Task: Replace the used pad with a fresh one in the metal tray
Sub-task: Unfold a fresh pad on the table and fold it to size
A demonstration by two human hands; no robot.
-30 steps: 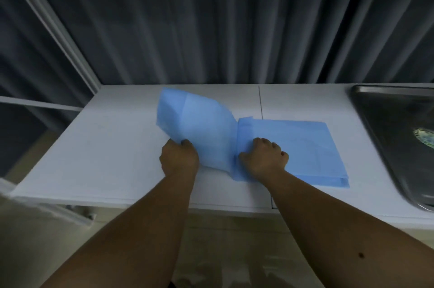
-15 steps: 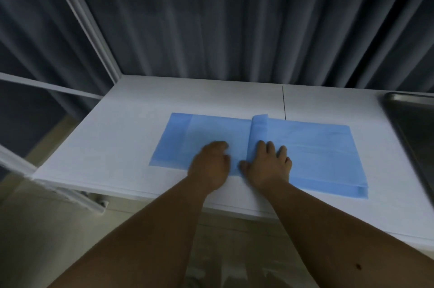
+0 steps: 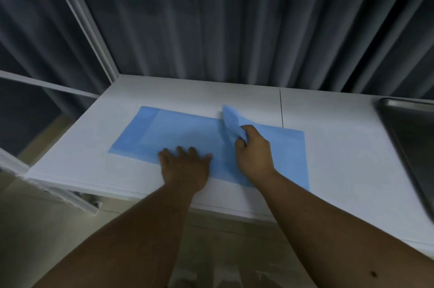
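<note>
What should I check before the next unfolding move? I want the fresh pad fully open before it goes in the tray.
1. Left hand pressing the opened part of the blue pad flat: ok.
2. Right hand has a grip on the raised fold: ok.
3. Pad fully unfolded: not ok, the right part is still layered.
4. Bare white table to the right for the fold to land: ok.
5. Metal tray ready for the pad: cannot tell, mostly out of frame.
</note>
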